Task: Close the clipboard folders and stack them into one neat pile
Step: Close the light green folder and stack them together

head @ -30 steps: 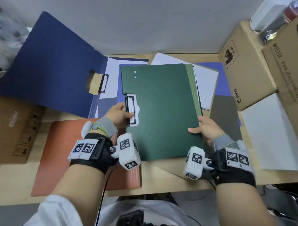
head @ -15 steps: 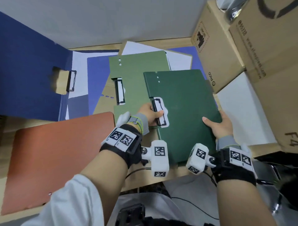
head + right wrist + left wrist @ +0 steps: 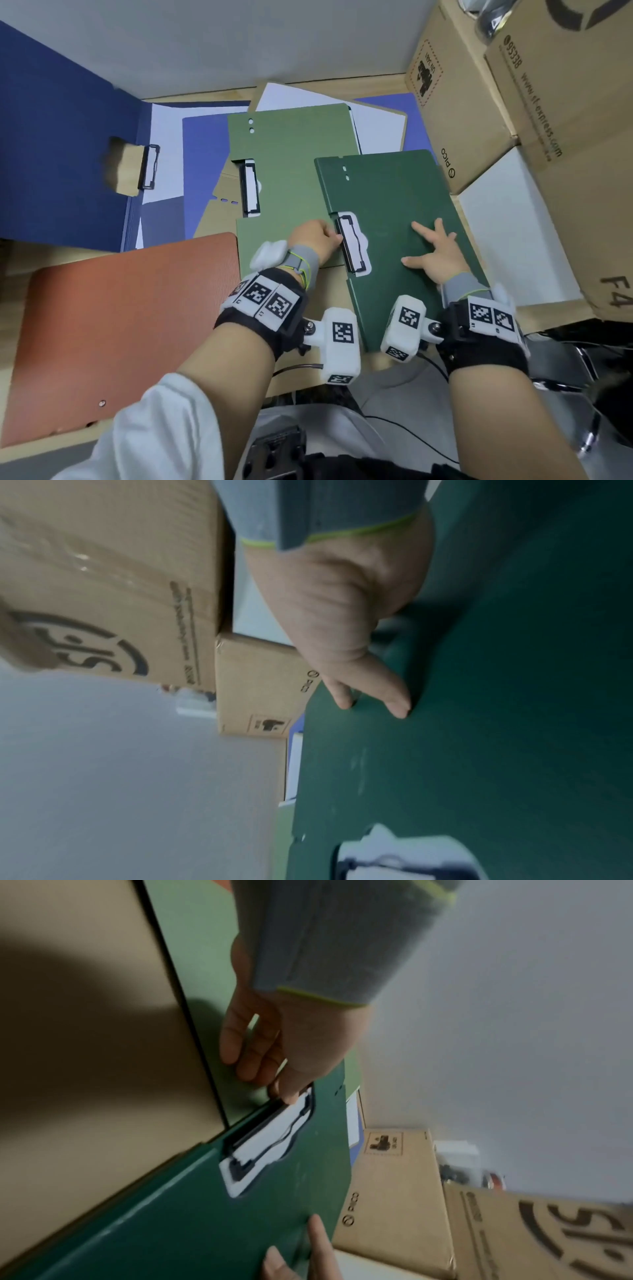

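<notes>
A closed dark green clipboard folder [image 3: 387, 202] lies tilted at the right of the desk, its near corner past the desk edge. My left hand [image 3: 315, 236] pinches its left edge at the black clip [image 3: 349, 243], with the thumb on the clip in the left wrist view [image 3: 274, 1047]. My right hand [image 3: 435, 250] lies flat on the cover, fingers spread and pressing down [image 3: 342, 601]. A closed light green folder [image 3: 294, 161] lies just left of it. A blue folder [image 3: 58, 144] stands open at the far left. A closed red-orange folder [image 3: 120, 325] lies at the near left.
Cardboard boxes [image 3: 462, 96] crowd the right side, close to the dark green folder's far corner. A white sheet [image 3: 507, 222] lies under them at the right. Loose papers and a tan board [image 3: 376, 123] lie beneath the green folders. The wall is behind.
The dark green folder has slid right off the light green one and now lies on the desk. My right hand let go of its right edge and now lies flat on the cover.
</notes>
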A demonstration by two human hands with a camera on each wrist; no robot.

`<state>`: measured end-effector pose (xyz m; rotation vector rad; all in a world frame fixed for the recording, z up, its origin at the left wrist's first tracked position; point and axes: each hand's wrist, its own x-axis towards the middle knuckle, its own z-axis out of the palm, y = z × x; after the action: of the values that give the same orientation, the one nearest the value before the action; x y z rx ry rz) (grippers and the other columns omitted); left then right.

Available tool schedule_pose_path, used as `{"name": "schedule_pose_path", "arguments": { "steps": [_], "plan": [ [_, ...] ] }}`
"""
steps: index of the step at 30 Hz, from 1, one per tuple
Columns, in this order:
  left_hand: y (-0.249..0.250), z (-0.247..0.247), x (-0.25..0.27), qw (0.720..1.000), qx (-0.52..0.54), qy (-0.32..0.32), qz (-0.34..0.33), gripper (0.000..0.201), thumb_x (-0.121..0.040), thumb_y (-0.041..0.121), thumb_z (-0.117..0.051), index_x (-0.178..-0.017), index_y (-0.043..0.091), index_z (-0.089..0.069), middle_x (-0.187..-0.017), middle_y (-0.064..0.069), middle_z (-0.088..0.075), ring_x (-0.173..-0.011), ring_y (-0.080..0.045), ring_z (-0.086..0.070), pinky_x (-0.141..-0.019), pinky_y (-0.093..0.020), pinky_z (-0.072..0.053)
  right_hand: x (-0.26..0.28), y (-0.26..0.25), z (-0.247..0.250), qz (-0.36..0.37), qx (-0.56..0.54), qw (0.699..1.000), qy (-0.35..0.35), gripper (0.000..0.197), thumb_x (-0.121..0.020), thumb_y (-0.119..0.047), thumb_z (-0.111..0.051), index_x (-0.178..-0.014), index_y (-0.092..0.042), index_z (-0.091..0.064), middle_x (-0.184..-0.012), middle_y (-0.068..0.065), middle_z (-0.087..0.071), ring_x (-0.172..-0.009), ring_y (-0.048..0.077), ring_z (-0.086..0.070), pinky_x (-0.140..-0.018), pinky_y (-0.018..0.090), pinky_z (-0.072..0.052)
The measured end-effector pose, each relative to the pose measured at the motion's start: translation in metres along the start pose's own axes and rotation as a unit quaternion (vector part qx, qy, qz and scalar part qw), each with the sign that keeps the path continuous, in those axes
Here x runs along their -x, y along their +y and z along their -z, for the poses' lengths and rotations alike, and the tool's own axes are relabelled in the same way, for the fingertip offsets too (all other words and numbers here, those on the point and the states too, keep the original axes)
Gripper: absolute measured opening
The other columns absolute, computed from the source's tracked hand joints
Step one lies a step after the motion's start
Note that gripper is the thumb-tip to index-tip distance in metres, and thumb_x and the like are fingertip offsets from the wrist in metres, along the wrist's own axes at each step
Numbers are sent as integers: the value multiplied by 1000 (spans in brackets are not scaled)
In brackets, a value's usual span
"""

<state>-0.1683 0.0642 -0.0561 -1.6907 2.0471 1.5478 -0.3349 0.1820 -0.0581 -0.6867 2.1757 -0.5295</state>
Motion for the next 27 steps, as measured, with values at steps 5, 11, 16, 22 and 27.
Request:
{"name": "schedule_pose_path", "arguments": {
  "steps": [5, 11, 16, 22, 27],
  "plan": [
    [-27, 38, -4, 985, 122, 123, 9, 38, -86, 14, -60, -123, 5, -53, -129, -16, -55, -118, -29, -54, -101, -32, -40, 10, -49, -27, 140, -97, 980, -107, 60, -85, -4, -61, -140, -16, -40, -158, 1, -21, -147, 14, -15, -120, 31, -12],
    [-62, 76, -8, 965, 138, 215, 59, 63, -85, 13, -61, -141, 6, -34, -145, -16, -39, -137, -28, -34, -111, -35, -28, 16, -95, -76, 209, -73, 952, -212, 55, -89, -7, -56, -141, -14, -38, -159, 3, -16, -147, 12, -14, -118, 24, -10],
    [-60, 81, -12, 976, 158, 142, 41, 34, -84, 6, -57, -117, 0, -52, -116, -18, -61, -108, -29, -58, -94, -35, -42, 11, -96, -96, 164, -22, 962, -216, 63, -91, -14, -55, -146, -14, -27, -161, 3, 0, -148, 13, 3, -118, 29, -2],
    [-51, 86, -15, 954, 257, 150, 45, 31, -87, 3, -55, -118, 8, -54, -95, 1, -67, -88, -21, -61, -86, -34, -49, 12, -92, -97, 158, -30, 961, -224, 61, -92, -11, -53, -146, -12, -27, -161, 1, 3, -147, 11, 8, -117, 28, 0],
    [-36, 102, -7, 931, 350, 107, 1, 10, -86, 3, -59, -80, 11, -61, -63, 0, -67, -52, -10, -63, -62, -28, -54, 18, -99, -87, 190, -68, 956, -215, 67, -89, -8, -57, -147, -16, -24, -161, -3, 2, -147, 10, 8, -119, 29, -1]
  ]
}}
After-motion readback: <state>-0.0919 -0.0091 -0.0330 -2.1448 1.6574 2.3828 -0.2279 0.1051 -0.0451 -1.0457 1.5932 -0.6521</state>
